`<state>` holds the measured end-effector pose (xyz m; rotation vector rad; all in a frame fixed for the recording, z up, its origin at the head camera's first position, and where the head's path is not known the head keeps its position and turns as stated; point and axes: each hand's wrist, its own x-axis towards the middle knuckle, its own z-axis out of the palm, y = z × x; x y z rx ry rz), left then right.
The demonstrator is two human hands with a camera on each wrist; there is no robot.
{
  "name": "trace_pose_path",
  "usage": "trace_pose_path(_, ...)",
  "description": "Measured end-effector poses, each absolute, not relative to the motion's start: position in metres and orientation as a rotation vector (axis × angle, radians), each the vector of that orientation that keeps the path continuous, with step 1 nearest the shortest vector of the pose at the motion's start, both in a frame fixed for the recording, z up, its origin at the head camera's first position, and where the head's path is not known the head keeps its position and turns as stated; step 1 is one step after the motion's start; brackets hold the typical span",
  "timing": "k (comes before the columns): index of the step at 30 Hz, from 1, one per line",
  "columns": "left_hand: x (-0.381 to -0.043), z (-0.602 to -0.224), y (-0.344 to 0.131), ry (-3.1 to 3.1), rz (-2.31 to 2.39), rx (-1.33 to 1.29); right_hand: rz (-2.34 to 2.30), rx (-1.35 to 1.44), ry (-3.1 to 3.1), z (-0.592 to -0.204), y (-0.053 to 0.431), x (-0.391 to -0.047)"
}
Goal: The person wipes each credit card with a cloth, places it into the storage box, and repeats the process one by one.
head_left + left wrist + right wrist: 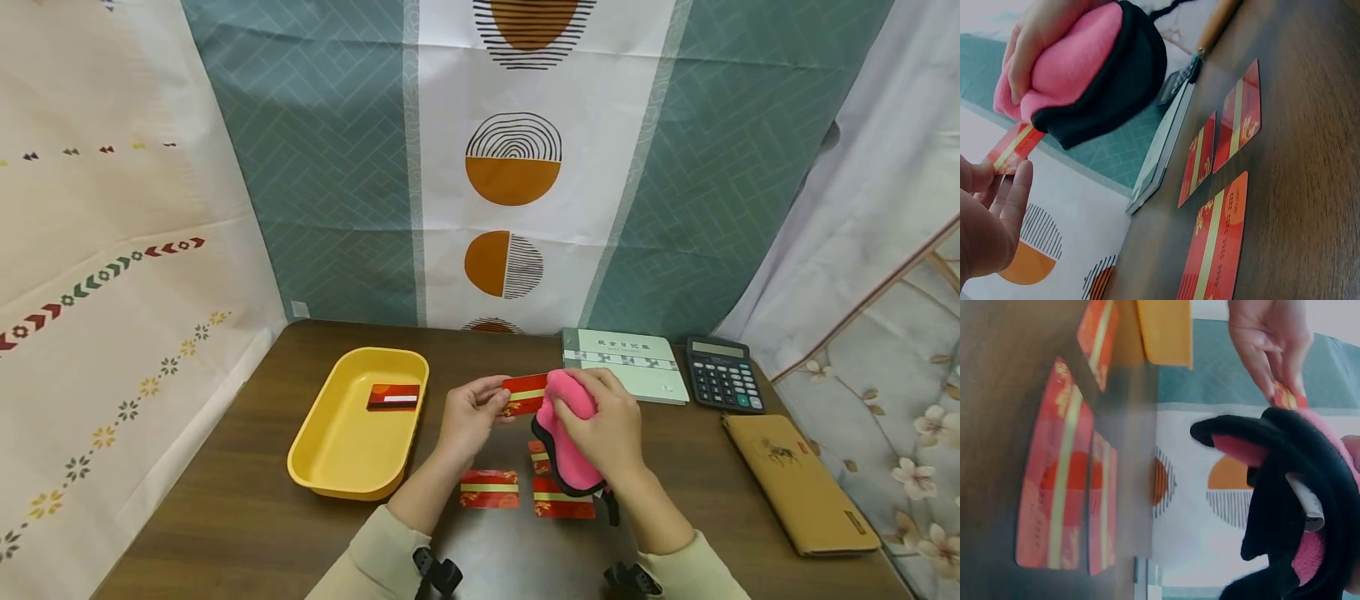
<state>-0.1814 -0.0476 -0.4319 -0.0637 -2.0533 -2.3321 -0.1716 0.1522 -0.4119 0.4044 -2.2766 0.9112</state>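
Note:
My left hand pinches a red card with a gold stripe by its left end, above the table. The right hand grips a folded, fleecy pink cloth with black edging and backing, its fingers curled round it. At its right end the card meets the cloth, which covers that end in the left wrist view. A white tag shows inside the cloth's folds. Below the hands lie a red card, a second card and a third card, partly hidden by the cloth.
A yellow tray at the left holds another red card, its dark stripe showing. Along the back right are a pale green booklet and a calculator. A tan wallet lies near the table's right edge.

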Motion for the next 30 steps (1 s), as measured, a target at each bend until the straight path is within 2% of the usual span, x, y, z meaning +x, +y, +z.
trace_pose_path(8,-0.182,-0.433,-0.037,-2.054,-2.347,-0.126,0.898,0.376,-2.267,-0.419,0.138,-0.172)
trace_pose_path(16,-0.178,-0.434,-0.029,-2.155,-2.149,-0.247,0.893,0.513,-2.245,-0.421,0.121,-0.165)
trace_pose_path(30,-0.176,-0.419,-0.038,-2.131,-2.112,-0.310,0.850,0.375,-2.230,-0.405,0.139,-0.166)
